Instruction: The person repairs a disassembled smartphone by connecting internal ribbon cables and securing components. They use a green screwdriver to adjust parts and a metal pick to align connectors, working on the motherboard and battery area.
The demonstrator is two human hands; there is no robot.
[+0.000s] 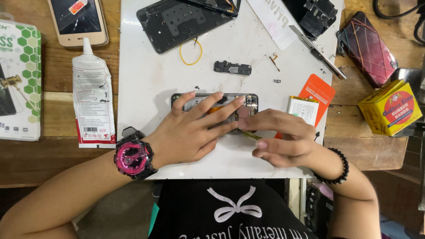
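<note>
Head view, centre of the frame: opened phone lying flat on the white work mat, back off, camera module showing at its right end. Left hand spread flat over it, fingers splayed and pressing down, nothing clasped, pink and black wristwatch on the wrist. Right hand just beside, fingertips meeting the left hand's at the phone's right part, pinching a thin greenish tool that slants toward the phone's lower edge; beaded black bracelet on that wrist. Right of centre: small battery resting partly on an orange card. Upper centre: yellow rubber band, small black part, a second dark phone frame. Upper right: utility knife, a maroon phone wrapped in bands, a yellow box at right edge. Left side: white glue tube on the wooden bench, gold phone above it, green-patterned package at far left.
</note>
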